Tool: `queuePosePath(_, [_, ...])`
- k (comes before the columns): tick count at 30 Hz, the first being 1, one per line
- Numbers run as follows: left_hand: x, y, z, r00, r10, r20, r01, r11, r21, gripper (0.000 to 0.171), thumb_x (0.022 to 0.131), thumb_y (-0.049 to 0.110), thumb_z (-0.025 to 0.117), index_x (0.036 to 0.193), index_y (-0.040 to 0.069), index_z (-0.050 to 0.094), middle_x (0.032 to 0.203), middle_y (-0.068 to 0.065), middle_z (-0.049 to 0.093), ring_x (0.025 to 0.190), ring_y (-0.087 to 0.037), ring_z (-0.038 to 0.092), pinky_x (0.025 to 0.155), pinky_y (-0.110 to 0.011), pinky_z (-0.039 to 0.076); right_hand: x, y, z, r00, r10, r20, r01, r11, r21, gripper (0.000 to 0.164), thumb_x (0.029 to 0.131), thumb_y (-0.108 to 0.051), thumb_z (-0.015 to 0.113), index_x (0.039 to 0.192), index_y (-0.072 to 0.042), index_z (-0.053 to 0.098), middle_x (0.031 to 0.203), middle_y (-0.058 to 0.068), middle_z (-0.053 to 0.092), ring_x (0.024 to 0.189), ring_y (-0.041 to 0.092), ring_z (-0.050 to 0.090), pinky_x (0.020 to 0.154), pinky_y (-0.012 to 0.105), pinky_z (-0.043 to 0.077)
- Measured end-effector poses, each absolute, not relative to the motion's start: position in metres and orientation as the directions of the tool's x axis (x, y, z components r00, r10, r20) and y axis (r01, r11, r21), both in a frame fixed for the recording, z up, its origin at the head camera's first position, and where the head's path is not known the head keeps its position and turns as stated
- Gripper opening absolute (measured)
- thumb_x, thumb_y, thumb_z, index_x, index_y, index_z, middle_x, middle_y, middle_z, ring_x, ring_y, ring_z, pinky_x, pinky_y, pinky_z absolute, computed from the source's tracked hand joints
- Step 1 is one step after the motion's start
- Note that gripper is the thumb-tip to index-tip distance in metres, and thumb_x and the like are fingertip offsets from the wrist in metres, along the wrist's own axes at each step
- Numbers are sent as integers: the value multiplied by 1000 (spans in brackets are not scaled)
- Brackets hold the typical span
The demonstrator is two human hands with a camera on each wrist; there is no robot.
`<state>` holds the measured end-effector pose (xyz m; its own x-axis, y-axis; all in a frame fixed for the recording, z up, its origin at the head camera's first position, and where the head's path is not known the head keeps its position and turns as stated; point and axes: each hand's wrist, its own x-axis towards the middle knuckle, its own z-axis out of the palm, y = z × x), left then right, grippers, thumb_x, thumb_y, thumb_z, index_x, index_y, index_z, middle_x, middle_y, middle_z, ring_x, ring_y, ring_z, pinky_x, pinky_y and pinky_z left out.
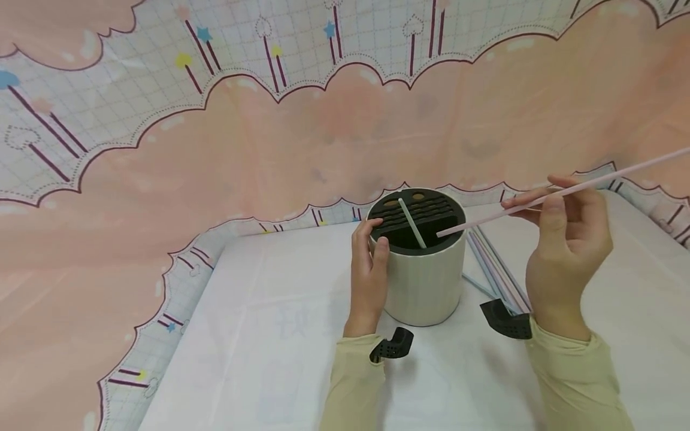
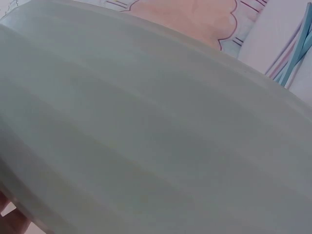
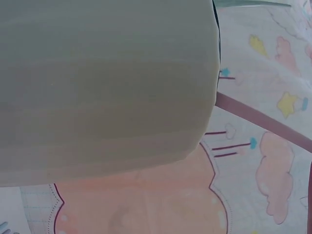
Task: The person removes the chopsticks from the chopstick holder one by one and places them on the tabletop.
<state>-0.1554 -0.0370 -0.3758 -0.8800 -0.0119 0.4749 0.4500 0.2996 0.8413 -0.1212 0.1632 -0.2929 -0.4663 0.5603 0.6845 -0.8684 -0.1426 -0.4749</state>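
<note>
A round off-white knife holder with a black slotted top stands upright on the table. My left hand grips its left side, fingers at the rim and thumb at the front. A pale green straw leans in the open front compartment. Between thumb and fingers, my right hand pinches a long pink straw. It slants down leftward, its lower end at the compartment's right side; whether that end is inside I cannot tell. The right wrist view shows the pink straw beside the holder's black rim.
Several pastel straws lie on the white table behind and right of the holder. The left wrist view shows some of these straws past the holder's wall. A patterned peach cloth hangs behind the table.
</note>
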Motion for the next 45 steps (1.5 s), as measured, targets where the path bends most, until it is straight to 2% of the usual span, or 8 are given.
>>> queuePosePath(10, [-158,-36,-375,-879,-1,477,459,273,845,40,92,49,34,128,32,37,140,13,23,127,-9,24,99,-44,28,-121,170,-290,-462,612,642,-869,-170,-465,19,87,2,51,101,15,49,74,31,56,62,33,60,62,34,52])
queuePosePath(18, [-159,-34,-375,-879,6,478,461,274,844,42,91,50,33,128,31,37,140,13,24,128,-8,23,101,-44,25,-123,191,-292,-445,700,558,-881,-233,-411,24,84,-1,57,99,16,48,72,34,51,58,39,57,52,39,50])
queuePosePath(23, [-159,-35,-374,-876,0,483,463,279,841,42,91,51,33,128,32,38,139,13,25,125,-8,26,99,-43,28,-125,202,-294,-435,711,552,-876,-193,-442,24,84,-2,58,99,15,49,69,32,51,55,36,57,46,34,49])
queuePosePath(29, [-159,-35,-374,-878,-10,479,459,269,847,41,91,50,34,127,32,38,139,13,26,126,-7,25,100,-42,26,-129,207,-296,-517,612,598,-807,-115,-579,23,84,-2,58,101,12,55,65,22,56,53,25,57,45,24,47])
queuePosePath(31, [-158,-36,-374,-878,-10,478,458,269,847,41,91,50,34,127,31,38,139,13,25,126,-7,25,100,-43,26,-130,208,-298,-556,569,606,-753,-36,-657,22,84,-3,57,102,10,57,65,17,58,54,21,57,46,20,46])
queuePosePath(37, [-158,-36,-375,-882,-16,471,449,277,850,41,91,50,33,127,32,38,139,14,24,125,-8,26,99,-43,28,-136,214,-311,-722,455,521,-403,335,-851,25,91,-18,50,111,-9,62,71,5,60,60,12,56,49,15,45])
queuePosePath(41, [-159,-36,-376,-880,-13,474,452,278,848,41,91,51,33,127,32,38,139,14,25,124,-8,28,98,-43,29,-144,220,-325,-818,376,435,-226,485,-845,30,92,-28,46,117,-16,58,75,4,59,60,9,55,49,13,43])
queuePosePath(45, [-159,-36,-377,-876,-10,482,461,274,844,42,91,51,34,128,32,38,139,13,26,122,-9,29,98,-42,31,-152,224,-337,-865,299,403,-135,634,-761,34,94,-29,40,119,-14,55,79,5,60,55,7,53,50,16,41])
